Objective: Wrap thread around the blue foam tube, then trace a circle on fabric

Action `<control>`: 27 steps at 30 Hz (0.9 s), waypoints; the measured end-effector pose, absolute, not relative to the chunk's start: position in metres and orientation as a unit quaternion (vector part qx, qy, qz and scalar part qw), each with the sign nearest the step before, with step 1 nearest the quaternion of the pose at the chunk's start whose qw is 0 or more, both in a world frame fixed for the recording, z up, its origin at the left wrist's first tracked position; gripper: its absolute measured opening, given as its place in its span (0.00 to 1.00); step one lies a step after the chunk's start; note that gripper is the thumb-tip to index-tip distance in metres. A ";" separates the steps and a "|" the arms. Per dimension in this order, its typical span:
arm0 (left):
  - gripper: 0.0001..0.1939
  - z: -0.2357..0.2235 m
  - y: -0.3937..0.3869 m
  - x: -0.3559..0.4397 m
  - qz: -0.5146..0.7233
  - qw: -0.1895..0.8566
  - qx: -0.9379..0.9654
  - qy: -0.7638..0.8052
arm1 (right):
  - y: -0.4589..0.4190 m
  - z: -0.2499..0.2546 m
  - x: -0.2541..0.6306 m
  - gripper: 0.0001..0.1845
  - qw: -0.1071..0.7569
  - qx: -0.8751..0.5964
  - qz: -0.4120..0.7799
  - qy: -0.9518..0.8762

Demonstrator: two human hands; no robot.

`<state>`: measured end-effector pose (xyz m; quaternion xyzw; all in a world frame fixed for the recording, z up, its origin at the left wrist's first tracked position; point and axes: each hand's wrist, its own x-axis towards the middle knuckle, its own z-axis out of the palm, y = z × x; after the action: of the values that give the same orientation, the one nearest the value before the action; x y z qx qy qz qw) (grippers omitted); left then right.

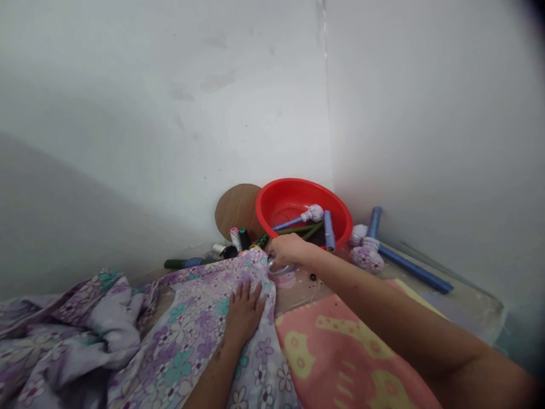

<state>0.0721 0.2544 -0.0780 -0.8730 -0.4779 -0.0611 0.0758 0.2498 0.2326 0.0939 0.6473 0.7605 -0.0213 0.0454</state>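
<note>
A flowered purple-and-white cloth (187, 324) is spread out, bunched up toward the left. My left hand (246, 311) lies flat on it with the fingers spread, near its right edge. Just beyond that edge, my right hand (286, 250) reaches down in front of the red basin with its fingers curled. Under those fingers is a pale, shiny curved item (280, 269) whose kind I cannot make out; the fingertips are partly hidden. A pink cloth with yellow shapes (340, 363) lies below my right forearm.
A red basin (306, 184) holds a cloth-headed stick (313, 213) and tubes. Thread spools (244, 238) and a round cardboard piece (234, 209) are left of it. Wrapped blue sticks (415, 268) and cloth-covered balls (367, 258) lie right. White walls meet behind.
</note>
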 end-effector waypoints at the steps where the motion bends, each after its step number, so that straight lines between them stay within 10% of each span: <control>1: 0.24 -0.078 0.254 0.073 -0.058 0.075 -0.872 -0.480 | 0.223 0.096 0.254 0.20 0.046 0.646 -0.010 0.762; 18: 0.24 -0.059 0.254 0.091 -0.072 0.059 -0.910 -0.404 | 0.048 -0.011 0.314 0.15 -0.185 0.721 -0.105 0.660; 27: 0.29 -0.072 0.256 0.103 -0.055 0.016 -0.910 -0.411 | 0.051 -0.055 0.298 0.14 -0.160 0.717 0.029 0.678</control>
<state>0.1034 0.2558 -0.0719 -0.9097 -0.4113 -0.0549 0.0162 0.2985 0.0511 -0.0547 0.7167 0.6782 0.0289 -0.1597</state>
